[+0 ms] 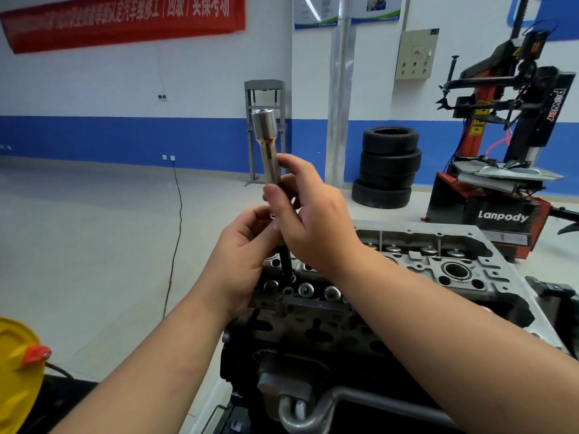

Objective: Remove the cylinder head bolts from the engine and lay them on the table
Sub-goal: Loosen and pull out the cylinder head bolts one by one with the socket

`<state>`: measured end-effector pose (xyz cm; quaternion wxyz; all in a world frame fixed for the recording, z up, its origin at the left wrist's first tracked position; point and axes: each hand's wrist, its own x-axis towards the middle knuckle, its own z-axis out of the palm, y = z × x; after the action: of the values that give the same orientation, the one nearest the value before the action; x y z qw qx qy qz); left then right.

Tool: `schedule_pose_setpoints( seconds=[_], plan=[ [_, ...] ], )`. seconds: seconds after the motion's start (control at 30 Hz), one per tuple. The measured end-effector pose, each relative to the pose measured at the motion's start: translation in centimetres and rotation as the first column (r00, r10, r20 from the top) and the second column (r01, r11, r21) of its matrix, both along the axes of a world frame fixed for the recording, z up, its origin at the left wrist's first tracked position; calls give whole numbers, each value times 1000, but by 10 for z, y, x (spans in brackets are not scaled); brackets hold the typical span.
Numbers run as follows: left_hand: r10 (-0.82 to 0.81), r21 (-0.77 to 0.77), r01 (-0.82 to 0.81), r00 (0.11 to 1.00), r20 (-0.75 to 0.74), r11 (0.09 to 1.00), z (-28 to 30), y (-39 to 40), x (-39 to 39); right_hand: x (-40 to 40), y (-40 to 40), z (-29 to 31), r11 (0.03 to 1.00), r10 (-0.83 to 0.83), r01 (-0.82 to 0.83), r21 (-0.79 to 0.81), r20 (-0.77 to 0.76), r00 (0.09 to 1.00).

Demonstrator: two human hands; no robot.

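- A chrome socket extension (268, 148) is being pinched by the right hand (313, 220).
- Its lower part, above the cylinder head (438, 264), is being gripped by the left hand (247, 245).

Pretty bright shot overall, even indoor light from overhead with nothing blown out. A ceiling lamp reflected as a white streak in the poster glass (316, 9) at 12 o'clock. Shadows were soft; the darkest patch was the engine block (313, 349) down at 6 o'clock, where detail got murky. The shiny socket tool (266, 145) caught a small highlight near its top. Wide-angle warp was obvious: the red banner (122, 20) at 11 o'clock bowed and its text was smeared, the forearms looked stretched at the bottom edge. Whole frame was a bit soft.
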<state>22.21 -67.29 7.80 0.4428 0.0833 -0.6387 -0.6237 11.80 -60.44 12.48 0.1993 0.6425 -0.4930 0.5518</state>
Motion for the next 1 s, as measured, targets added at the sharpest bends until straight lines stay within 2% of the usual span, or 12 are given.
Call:
schedule_pose_setpoints(
  seconds=[0.17, 0.33, 0.53, 0.6, 0.77, 1.0],
  plan=[
    [-51, 9, 51, 998, 22, 999, -1, -1, 1, 1, 3, 1, 999, 11, -14, 46, 66, 998],
    [-3, -20, 3, 1000, -9, 1000, -1, 0, 1, 1, 3, 0, 999, -32, 32, 5, -31, 999],
    [-55, -15, 56, 998, 37, 998, -1, 1, 0, 1, 2, -1, 994, 6, -12, 109, 58, 998],
    [-44, -26, 44, 999, 33, 999, -1, 1, 1, 1, 3, 0, 995, 6, -11, 95, 52, 999],
    [4, -20, -5, 1000, -10, 1000, -1, 0, 0, 2, 2, 0, 998, -33, 30, -50, -74, 997],
    [-63, -40, 63, 998, 7, 997, -2, 0, 1, 0, 2, -1, 1000, -6, 6, 8, 29, 1000]
  ],
)
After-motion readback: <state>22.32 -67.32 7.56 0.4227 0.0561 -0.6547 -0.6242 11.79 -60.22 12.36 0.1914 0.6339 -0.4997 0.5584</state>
